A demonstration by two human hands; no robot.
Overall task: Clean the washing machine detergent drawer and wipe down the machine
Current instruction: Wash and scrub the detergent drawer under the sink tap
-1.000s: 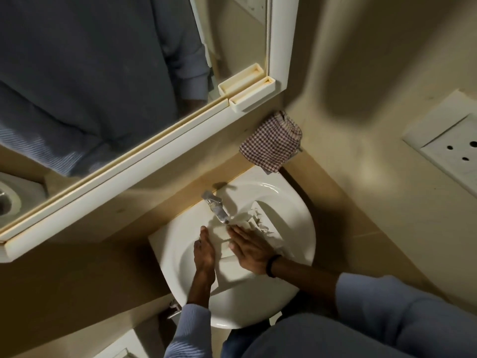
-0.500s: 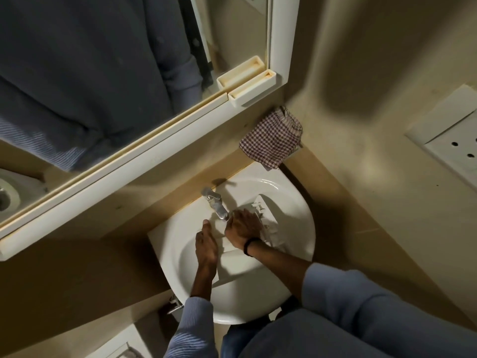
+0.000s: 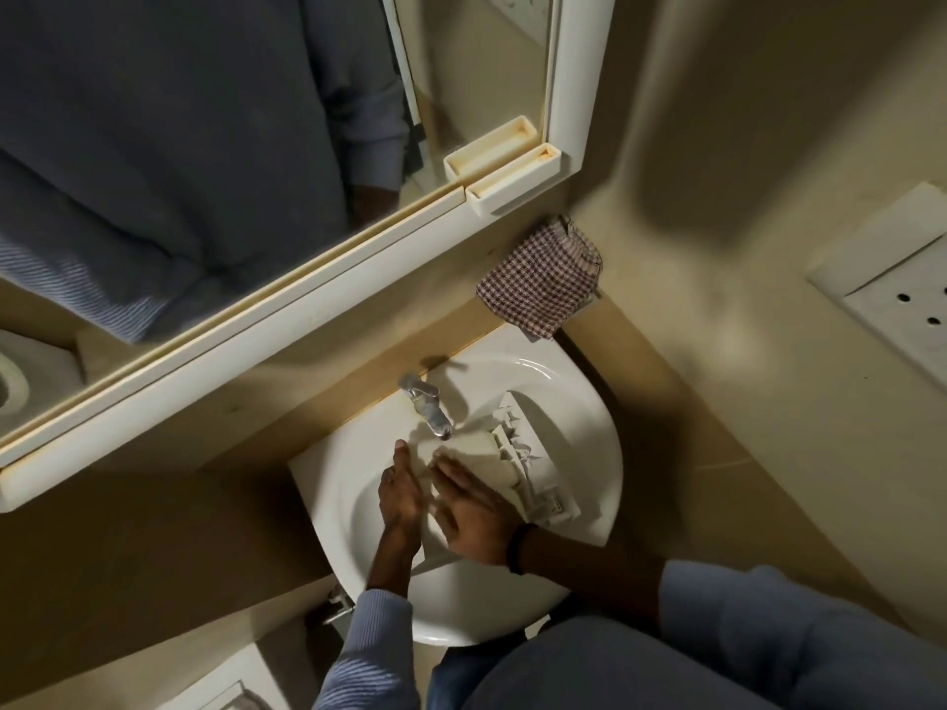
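Mostly white, ridged detergent drawer (image 3: pixel 505 456) inside sink (image 3: pixel 594 427).

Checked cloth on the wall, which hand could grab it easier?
Probably the right hand. It lies flat on the drawer toward the right side of the sink, and the checked cloth hangs just above that side. The left hand sits further left, so it would have to cross over.

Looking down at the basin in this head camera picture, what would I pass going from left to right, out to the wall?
The left hand → right hand → exposed end of the detergent drawer → right rim of the sink → wall socket plate.
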